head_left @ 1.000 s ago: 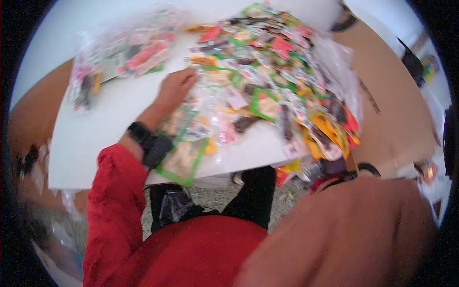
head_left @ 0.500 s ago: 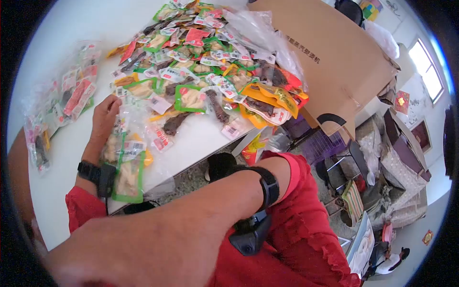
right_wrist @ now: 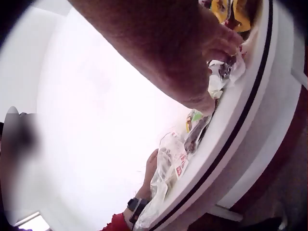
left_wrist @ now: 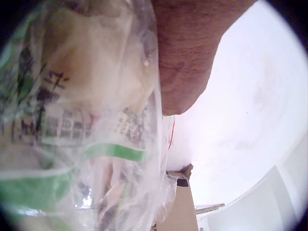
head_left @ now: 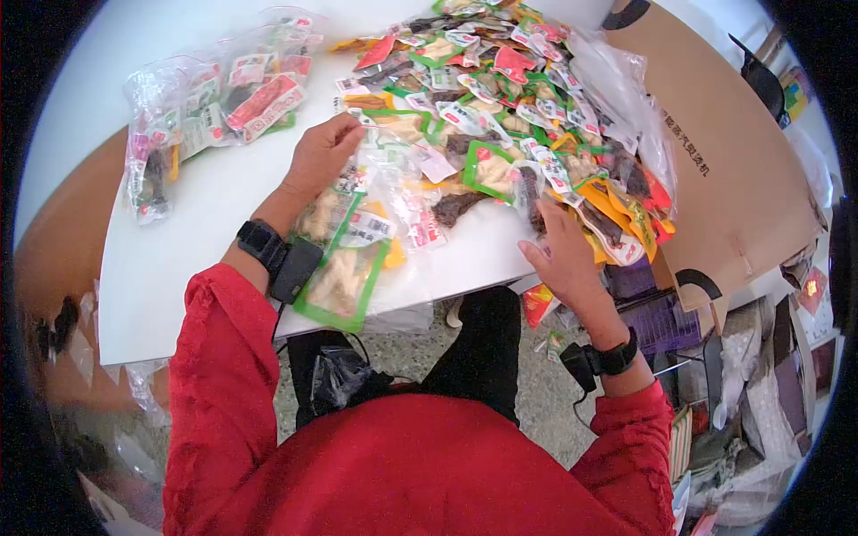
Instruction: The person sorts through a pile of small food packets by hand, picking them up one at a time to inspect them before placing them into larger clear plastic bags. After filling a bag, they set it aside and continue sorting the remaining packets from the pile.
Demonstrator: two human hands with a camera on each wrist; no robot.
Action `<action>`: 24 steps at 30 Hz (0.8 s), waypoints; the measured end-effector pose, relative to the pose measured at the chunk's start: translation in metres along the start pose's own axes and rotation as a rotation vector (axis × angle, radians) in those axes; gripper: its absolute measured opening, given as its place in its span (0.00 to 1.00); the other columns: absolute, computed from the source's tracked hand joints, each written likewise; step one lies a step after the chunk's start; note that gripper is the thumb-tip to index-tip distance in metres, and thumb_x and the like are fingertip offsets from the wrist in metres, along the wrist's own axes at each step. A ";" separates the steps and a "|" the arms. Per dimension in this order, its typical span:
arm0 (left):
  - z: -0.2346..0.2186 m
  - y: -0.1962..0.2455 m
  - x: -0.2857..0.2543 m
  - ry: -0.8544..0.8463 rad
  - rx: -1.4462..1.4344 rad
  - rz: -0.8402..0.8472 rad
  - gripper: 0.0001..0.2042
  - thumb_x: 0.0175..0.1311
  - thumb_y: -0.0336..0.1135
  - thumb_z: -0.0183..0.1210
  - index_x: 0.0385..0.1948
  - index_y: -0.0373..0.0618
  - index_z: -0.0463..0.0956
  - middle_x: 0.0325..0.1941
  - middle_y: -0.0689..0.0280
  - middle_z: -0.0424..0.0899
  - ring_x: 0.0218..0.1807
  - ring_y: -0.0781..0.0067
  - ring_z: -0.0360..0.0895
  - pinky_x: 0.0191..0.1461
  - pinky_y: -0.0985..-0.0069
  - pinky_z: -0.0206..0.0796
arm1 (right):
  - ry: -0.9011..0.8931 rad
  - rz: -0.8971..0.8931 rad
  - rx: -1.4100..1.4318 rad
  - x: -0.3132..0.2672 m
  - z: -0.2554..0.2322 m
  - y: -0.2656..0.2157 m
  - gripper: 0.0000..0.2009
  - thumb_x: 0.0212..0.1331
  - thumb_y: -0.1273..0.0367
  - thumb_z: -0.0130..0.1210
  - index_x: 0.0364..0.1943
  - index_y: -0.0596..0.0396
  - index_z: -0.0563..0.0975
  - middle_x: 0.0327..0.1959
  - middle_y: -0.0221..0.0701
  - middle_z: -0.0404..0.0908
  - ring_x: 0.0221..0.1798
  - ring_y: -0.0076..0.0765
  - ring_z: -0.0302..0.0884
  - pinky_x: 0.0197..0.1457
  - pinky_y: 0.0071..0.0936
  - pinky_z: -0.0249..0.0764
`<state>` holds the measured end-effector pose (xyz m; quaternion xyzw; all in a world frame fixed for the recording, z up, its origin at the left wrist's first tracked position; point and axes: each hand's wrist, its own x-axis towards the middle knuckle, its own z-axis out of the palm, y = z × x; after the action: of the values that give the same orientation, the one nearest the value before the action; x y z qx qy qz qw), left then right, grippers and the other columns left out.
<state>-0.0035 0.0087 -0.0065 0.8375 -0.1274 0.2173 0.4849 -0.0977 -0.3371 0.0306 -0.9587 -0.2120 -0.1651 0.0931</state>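
My left hand pinches the top edge of a clear plastic bag lying on the table. Inside it are several snack packs, one a green-edged pack with pale pieces. In the left wrist view the bag's clear film and green-edged packs fill the left side. At the near right edge of the snack pile, my right hand reaches toward a dark snack pack, its thumb spread away from the fingers. From the right wrist view, the fingers and thumb stand on either side of a small pack.
A large pile of mixed snack packs covers the back right of the white table. Filled clear bags lie at the back left. A big cardboard box stands to the right, with a purple crate below.
My right arm, earlier across the front of my body, has swung out to the right, and its hand is now at the pile. The left hand stays at the bag; the head view turned right, then back.
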 end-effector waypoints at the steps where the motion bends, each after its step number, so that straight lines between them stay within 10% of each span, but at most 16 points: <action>1: -0.001 0.000 -0.001 -0.013 -0.036 -0.030 0.08 0.57 0.37 0.52 0.31 0.42 0.72 0.19 0.67 0.73 0.22 0.80 0.68 0.28 0.81 0.61 | 0.001 -0.009 0.005 0.002 0.002 -0.001 0.29 0.46 0.62 0.55 0.53 0.59 0.61 0.49 0.47 0.66 0.53 0.50 0.63 0.56 0.39 0.60; 13: -0.001 0.006 -0.002 0.001 -0.074 0.018 0.11 0.58 0.40 0.51 0.30 0.41 0.72 0.18 0.67 0.71 0.22 0.79 0.66 0.28 0.79 0.60 | -0.297 0.096 -0.144 0.002 0.000 -0.011 0.32 0.41 0.73 0.50 0.57 0.58 0.57 0.47 0.47 0.66 0.48 0.51 0.65 0.50 0.39 0.63; 24: -0.002 0.023 -0.002 0.056 -0.355 0.122 0.11 0.60 0.37 0.44 0.36 0.42 0.71 0.24 0.73 0.66 0.24 0.84 0.61 0.29 0.84 0.56 | 0.287 -0.045 0.010 0.010 -0.017 0.036 0.07 0.52 0.74 0.45 0.35 0.58 0.72 0.31 0.40 0.73 0.35 0.40 0.72 0.40 0.29 0.68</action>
<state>-0.0155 -0.0004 0.0105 0.7229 -0.2007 0.2437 0.6146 -0.0783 -0.3697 0.0458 -0.9198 -0.2186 -0.3014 0.1236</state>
